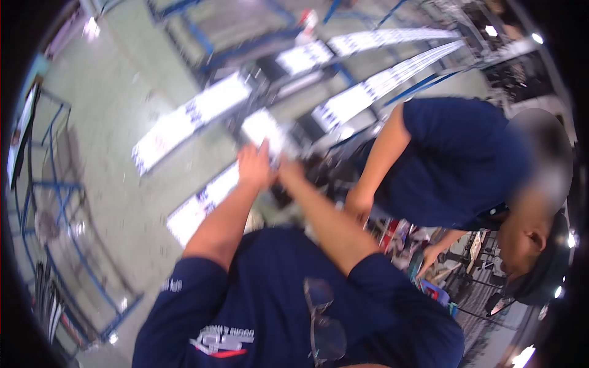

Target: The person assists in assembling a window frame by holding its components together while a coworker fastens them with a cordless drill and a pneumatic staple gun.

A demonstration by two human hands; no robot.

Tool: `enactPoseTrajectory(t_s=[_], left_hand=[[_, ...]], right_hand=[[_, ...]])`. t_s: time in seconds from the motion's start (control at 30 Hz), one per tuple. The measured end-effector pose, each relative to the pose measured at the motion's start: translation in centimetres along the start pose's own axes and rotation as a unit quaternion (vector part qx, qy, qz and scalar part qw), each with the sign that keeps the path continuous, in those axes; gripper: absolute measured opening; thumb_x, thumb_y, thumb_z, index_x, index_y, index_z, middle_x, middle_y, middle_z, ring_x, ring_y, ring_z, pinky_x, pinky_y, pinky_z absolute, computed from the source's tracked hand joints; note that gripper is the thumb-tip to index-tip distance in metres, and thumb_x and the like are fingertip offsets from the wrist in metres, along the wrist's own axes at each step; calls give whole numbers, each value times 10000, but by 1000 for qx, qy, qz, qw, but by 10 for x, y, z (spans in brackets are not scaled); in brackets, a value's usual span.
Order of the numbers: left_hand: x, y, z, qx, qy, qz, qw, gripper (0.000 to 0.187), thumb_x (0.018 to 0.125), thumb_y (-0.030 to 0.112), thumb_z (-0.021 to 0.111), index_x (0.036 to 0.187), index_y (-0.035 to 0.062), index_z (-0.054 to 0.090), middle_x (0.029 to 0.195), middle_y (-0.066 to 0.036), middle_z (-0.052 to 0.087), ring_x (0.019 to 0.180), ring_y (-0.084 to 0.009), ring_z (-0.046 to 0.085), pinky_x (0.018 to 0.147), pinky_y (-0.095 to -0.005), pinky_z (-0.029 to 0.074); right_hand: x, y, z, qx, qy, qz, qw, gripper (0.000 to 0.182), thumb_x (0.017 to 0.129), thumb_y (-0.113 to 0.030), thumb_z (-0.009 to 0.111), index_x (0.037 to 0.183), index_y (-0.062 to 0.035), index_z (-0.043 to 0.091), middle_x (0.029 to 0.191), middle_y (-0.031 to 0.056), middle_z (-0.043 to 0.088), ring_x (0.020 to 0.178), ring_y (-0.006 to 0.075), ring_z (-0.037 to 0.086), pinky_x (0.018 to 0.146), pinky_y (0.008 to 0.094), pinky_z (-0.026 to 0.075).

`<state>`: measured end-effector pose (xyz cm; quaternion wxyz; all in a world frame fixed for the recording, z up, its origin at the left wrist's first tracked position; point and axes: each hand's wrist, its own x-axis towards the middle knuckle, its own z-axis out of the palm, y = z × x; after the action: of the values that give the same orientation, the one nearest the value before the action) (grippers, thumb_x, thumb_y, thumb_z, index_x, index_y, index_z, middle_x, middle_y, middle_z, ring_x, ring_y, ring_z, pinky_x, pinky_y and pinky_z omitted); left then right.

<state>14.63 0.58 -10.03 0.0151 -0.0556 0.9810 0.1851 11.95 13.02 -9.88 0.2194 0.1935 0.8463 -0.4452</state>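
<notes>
My left hand [254, 167] lies over a long white profile strip [205, 205] with dark printed marks, its fingers bent over the strip and pointing away from me. Beside it, my right hand [289, 172] is smeared by motion close to the same strip, near a dark fixture whose details are blurred. What its fingers do cannot be made out. Just beyond my fingertips, a bright white section [262, 127] of profile continues. A second white printed profile [193, 119] runs parallel, farther off.
More long white profiles [392, 80] stretch toward the upper right on blue-framed supports. A co-worker in a navy shirt [454, 162] stands close on my right, one hand [426, 260] near assorted tools and parts. Blue metal racks [58, 190] stand on the left.
</notes>
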Motion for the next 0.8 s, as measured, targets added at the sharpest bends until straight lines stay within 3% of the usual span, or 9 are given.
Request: enactPoseTrajectory(t_s=[0.13, 0.17, 0.3, 0.4, 0.63, 0.67, 0.7, 0.77, 0.8], left_hand=[[2, 9, -9, 16, -5, 3, 1000, 1004, 778, 625, 713, 1559, 95, 372, 1287, -225, 522, 1256, -401, 471, 1098, -537, 322], [2, 11, -12, 28, -2, 3, 1000, 1042, 747, 624, 739, 1562, 94, 366, 1285, -211, 516, 1246, -391, 471, 1087, -530, 326], [-5, 17, -22, 34, 1, -2, 999, 1061, 732, 633, 739, 1559, 81, 369, 1241, -190, 517, 1176, -377, 485, 1062, -492, 333], [-3, 19, -19, 20, -2, -7, 1000, 1054, 736, 605, 738, 1569, 87, 353, 1264, -189, 512, 1187, -369, 478, 1071, -489, 321], [-4, 18, -18, 28, -9, -5, 1000, 1078, 726, 572, 764, 1586, 93, 325, 1283, -185, 509, 1206, -359, 467, 1079, -471, 313], [-4, 20, -20, 33, -14, -9, 999, 1087, 731, 598, 752, 1590, 92, 320, 1292, -191, 510, 1213, -360, 467, 1082, -472, 313], [-5, 20, -20, 35, -13, -9, 999, 1087, 731, 598, 752, 1590, 92, 320, 1292, -191, 510, 1213, -360, 467, 1082, -472, 313], [-5, 21, -20, 38, -13, -6, 999, 1095, 735, 637, 731, 1591, 89, 323, 1299, -201, 512, 1217, -364, 470, 1084, -477, 316], [-4, 22, -21, 32, -21, -16, 999, 1096, 737, 670, 712, 1585, 83, 339, 1316, -214, 510, 1227, -375, 470, 1090, -486, 320]], right_hand=[[62, 51, 30, 81, -32, 69, 994, 753, 974, -583, 545, 1315, 87, 594, 1310, 319, 627, 1260, 421, 608, 1055, 461, 473], [51, 44, 21, 67, -48, 59, 995, 692, 984, -550, 573, 1178, 112, 631, 1024, 228, 737, 800, 299, 735, 704, 424, 570], [-1, 22, 7, 35, 62, 18, 997, 723, 976, -573, 540, 1224, 101, 628, 1209, 292, 687, 1110, 369, 697, 915, 443, 542], [-3, 17, 0, -34, 35, 35, 998, 756, 973, -614, 487, 1234, 77, 648, 1292, 298, 646, 1236, 404, 624, 1033, 460, 484], [7, 13, -8, -71, -28, 33, 997, 825, 976, -657, 431, 1246, 89, 658, 1319, 320, 622, 1269, 404, 602, 1089, 459, 450], [12, 18, -2, -97, 16, -15, 995, 785, 999, -620, 449, 1138, 115, 688, 1106, 301, 712, 1041, 381, 717, 910, 461, 553], [19, 24, 0, -95, 15, -17, 995, 785, 999, -620, 449, 1138, 115, 688, 1106, 301, 712, 1041, 381, 717, 910, 461, 553], [27, 26, -6, -38, -98, 16, 994, 705, 1022, -556, 483, 968, 108, 712, 799, 212, 720, 687, 318, 719, 633, 436, 567], [29, 26, -3, -20, -70, 9, 997, 657, 1034, -515, 515, 818, 77, 700, 605, 139, 635, 471, 242, 609, 445, 407, 472]])
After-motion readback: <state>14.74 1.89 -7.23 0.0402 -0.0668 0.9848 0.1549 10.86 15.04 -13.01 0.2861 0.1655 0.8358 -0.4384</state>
